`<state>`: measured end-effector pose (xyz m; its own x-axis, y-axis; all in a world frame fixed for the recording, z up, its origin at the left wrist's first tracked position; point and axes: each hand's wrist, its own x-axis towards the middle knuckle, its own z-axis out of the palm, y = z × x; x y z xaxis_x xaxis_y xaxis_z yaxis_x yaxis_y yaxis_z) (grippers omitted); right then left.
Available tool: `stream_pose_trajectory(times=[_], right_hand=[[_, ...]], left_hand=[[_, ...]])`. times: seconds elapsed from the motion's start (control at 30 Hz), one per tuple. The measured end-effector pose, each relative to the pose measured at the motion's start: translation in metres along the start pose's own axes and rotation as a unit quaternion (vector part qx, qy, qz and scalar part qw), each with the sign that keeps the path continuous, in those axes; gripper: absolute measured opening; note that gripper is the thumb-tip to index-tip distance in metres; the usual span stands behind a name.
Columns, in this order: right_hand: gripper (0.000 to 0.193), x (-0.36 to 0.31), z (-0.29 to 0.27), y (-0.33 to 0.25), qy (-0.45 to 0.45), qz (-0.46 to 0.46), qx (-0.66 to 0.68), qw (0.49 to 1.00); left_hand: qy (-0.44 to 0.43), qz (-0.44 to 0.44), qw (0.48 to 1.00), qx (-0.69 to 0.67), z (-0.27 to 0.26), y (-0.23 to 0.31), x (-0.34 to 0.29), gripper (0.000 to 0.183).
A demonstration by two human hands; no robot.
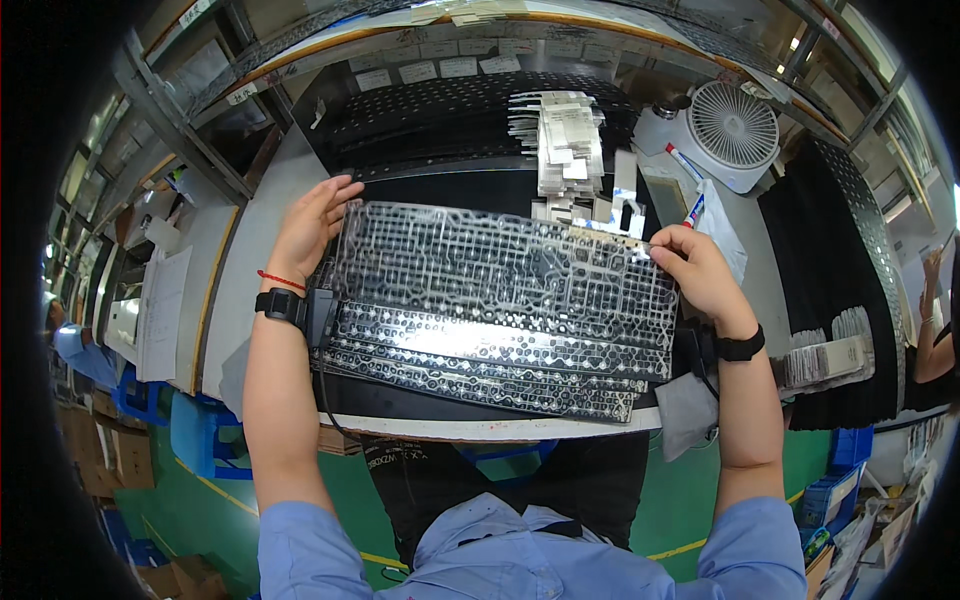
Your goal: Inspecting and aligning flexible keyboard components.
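Note:
A clear keyboard membrane sheet (480, 262), covered with dark circuit lines, is held tilted over the bench in front of me. My right hand (697, 268) pinches its upper right corner between thumb and fingers. At the left edge of the sheet, my left hand (312, 228) is open, its fingers stretched out beside the upper left corner. Beneath lie more membrane sheets (480, 370), overlapping and dotted with round domes, with a bright glare across them. Just behind the sheet is a pile of pale flat labelled strips (570, 150).
A white fan (733, 130) stands at the back right, near a red and blue marker (694, 210) and a plastic bag (718, 235). Black perforated panels (440, 115) are stacked behind. More pale strips (832, 355) lie at right. A grey pouch (688, 415) sits at the front edge.

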<state>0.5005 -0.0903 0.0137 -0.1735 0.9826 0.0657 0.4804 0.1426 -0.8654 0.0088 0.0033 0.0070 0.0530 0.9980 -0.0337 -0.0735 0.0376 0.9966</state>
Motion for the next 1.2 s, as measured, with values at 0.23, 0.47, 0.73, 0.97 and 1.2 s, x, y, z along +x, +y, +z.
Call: stream_pose_trajectory(times=[0.23, 0.47, 0.73, 0.97, 1.2], right_hand=[[0.008, 0.002, 0.000, 0.005, 0.056, 0.008, 0.042, 0.998], [0.015, 0.004, 0.002, 0.000, 0.112, -0.006, 0.186, 0.976], [0.018, 0.003, -0.004, 0.000, 0.126, -0.007, 0.231, 0.965], [0.019, 0.004, -0.006, 0.000, 0.159, -0.017, 0.272, 0.949], [0.020, 0.003, -0.004, -0.001, 0.165, -0.027, 0.308, 0.937]], left_hand=[[-0.077, -0.010, 0.997, 0.008, 0.006, -0.003, -0.002, 0.023], [-0.039, 0.048, 0.998, -0.019, -0.004, -0.006, 0.005, 0.021], [-0.016, 0.054, 0.997, -0.057, -0.007, -0.006, 0.006, 0.025], [-0.041, 0.064, 0.996, -0.054, -0.002, -0.003, 0.001, 0.022], [-0.002, 0.067, 0.996, -0.054, 0.003, -0.005, 0.003, 0.018]])
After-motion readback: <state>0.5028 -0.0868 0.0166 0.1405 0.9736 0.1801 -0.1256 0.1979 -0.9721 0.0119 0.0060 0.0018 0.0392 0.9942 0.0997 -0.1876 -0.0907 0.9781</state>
